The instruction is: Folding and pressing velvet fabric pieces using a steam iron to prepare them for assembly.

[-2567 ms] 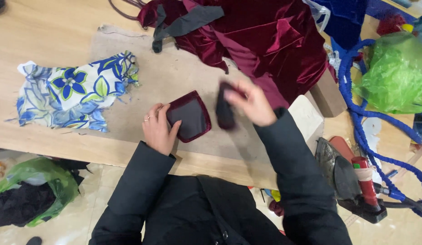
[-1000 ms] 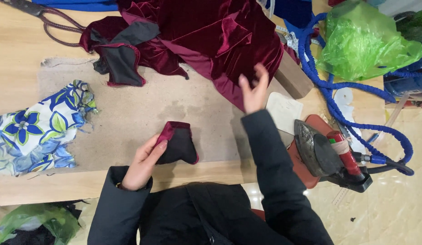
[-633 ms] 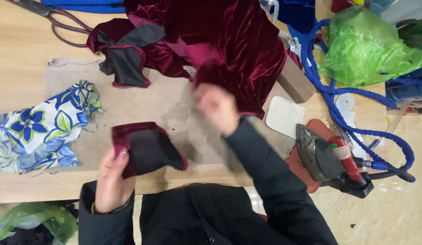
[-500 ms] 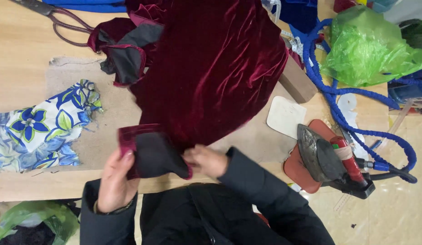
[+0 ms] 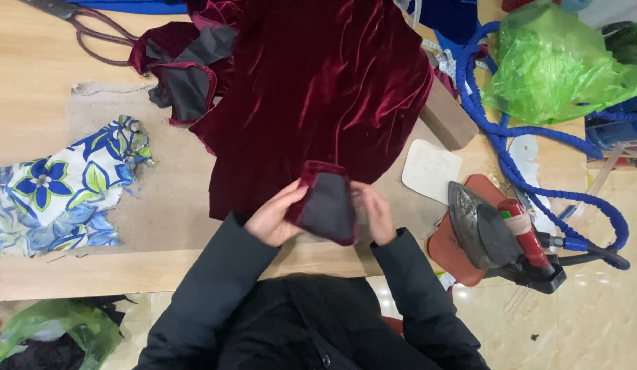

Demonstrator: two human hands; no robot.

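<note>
A small velvet piece (image 5: 325,205), maroon at the edges with a dark grey lining facing up, is held between both hands over the table's front edge. My left hand (image 5: 274,218) grips its left side. My right hand (image 5: 374,214) holds its right side. Under and behind it a large sheet of maroon velvet (image 5: 318,96) lies spread on the wooden table (image 5: 30,89), reaching down to my hands. Other maroon and grey lined pieces (image 5: 185,75) lie at its upper left.
A blue and white floral cloth (image 5: 58,185) lies at the left. Scissors (image 5: 71,17) are at the top left. A steam iron (image 5: 496,233) rests on a red pad at the right, by a blue hose (image 5: 510,130), a green plastic bag (image 5: 558,62), a white card (image 5: 431,168) and a wooden block (image 5: 445,116).
My right hand pulled the large velvet sheet toward me across the table, then came onto the small lined piece. My left hand carried that piece right, over the velvet.
</note>
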